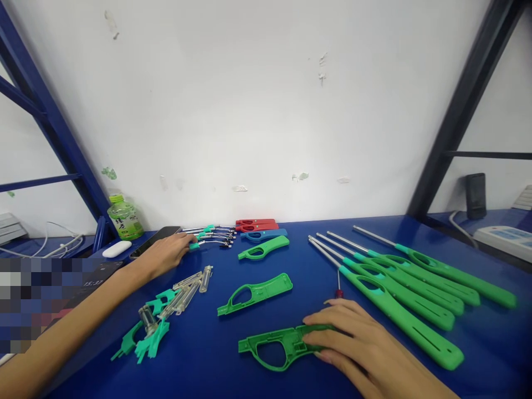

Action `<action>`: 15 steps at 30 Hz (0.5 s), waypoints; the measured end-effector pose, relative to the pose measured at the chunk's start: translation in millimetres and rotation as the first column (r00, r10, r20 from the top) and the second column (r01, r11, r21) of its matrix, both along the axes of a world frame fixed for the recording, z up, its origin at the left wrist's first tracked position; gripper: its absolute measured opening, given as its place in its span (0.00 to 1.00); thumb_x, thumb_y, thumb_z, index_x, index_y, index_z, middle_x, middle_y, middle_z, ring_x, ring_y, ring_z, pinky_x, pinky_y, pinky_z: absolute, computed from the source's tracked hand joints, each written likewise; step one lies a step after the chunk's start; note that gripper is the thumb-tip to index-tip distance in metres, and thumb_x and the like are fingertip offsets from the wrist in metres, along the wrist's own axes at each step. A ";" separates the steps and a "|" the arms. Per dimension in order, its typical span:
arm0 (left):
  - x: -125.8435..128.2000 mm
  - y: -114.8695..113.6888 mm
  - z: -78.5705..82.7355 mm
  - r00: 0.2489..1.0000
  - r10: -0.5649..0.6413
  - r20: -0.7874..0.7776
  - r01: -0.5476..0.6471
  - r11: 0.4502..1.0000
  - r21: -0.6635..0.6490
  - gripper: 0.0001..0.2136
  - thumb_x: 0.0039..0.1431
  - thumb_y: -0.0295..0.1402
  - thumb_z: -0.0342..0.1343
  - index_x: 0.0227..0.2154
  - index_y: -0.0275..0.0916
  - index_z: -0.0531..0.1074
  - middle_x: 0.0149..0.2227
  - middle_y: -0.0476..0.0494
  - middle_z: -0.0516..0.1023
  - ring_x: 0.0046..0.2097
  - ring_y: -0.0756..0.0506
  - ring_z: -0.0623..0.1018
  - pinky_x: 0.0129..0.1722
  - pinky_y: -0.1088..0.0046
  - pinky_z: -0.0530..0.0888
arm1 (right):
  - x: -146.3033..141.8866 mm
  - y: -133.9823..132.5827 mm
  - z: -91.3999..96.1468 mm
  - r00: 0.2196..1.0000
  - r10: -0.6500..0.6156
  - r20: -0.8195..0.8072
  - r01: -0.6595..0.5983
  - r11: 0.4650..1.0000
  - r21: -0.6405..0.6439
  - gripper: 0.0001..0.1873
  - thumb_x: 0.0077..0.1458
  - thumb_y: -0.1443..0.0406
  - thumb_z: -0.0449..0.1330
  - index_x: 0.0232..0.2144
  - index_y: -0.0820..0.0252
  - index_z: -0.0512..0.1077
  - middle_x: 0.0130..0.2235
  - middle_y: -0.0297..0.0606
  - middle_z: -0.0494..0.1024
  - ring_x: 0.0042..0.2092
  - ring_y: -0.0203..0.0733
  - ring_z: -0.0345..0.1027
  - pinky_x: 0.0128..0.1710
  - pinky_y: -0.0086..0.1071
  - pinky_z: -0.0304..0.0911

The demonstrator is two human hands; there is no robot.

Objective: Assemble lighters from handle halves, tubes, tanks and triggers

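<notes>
My right hand lies flat, fingers stretched, on the rear end of a green lighter shell half near the front of the blue table. My left hand reaches to the back left, its fingertips closing on the teal end of one of several metal nozzle rods. A second green shell half lies open-side up in the middle. A third green shell rests further back.
Several finished long green lighters lie in a row at the right. Clear fuel tubes with teal parts are heaped at the left. Red shells, a blue shell, a green tea bottle and a phone sit near the wall.
</notes>
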State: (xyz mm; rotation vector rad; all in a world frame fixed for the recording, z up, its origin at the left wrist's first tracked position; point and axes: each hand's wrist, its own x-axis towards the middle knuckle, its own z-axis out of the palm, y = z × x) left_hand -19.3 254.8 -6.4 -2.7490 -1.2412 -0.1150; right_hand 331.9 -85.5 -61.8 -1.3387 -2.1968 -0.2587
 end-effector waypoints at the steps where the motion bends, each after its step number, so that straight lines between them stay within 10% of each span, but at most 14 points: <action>1: -1.9 -2.6 1.4 1.000 -0.002 0.016 0.002 1.000 0.017 0.18 0.73 0.41 0.63 0.59 0.40 0.74 0.59 0.38 0.78 0.55 0.39 0.81 0.53 0.53 0.82 | 0.4 -0.1 -0.2 1.000 0.001 0.005 -0.001 1.000 0.007 0.16 0.74 0.60 0.61 0.61 0.43 0.76 0.57 0.28 0.86 0.57 0.38 0.82 0.71 0.35 0.65; 9: -13.8 -83.9 35.2 0.972 -0.070 0.224 0.032 0.985 0.169 0.16 0.76 0.41 0.49 0.56 0.42 0.76 0.50 0.40 0.83 0.45 0.39 0.84 0.44 0.60 0.81 | 2.5 -1.3 -3.7 0.999 -0.024 0.024 0.025 0.998 -0.052 0.20 0.73 0.60 0.63 0.64 0.40 0.74 0.57 0.27 0.85 0.58 0.38 0.82 0.74 0.37 0.61; 15: -9.6 -195.3 -7.2 0.856 -0.274 0.439 0.166 0.949 0.267 0.16 0.78 0.45 0.48 0.59 0.55 0.77 0.55 0.49 0.83 0.53 0.43 0.85 0.53 0.72 0.81 | 6.8 -6.4 -14.3 0.997 -0.079 0.008 0.080 0.987 -0.142 0.19 0.73 0.57 0.63 0.63 0.39 0.75 0.61 0.28 0.83 0.61 0.43 0.80 0.77 0.48 0.57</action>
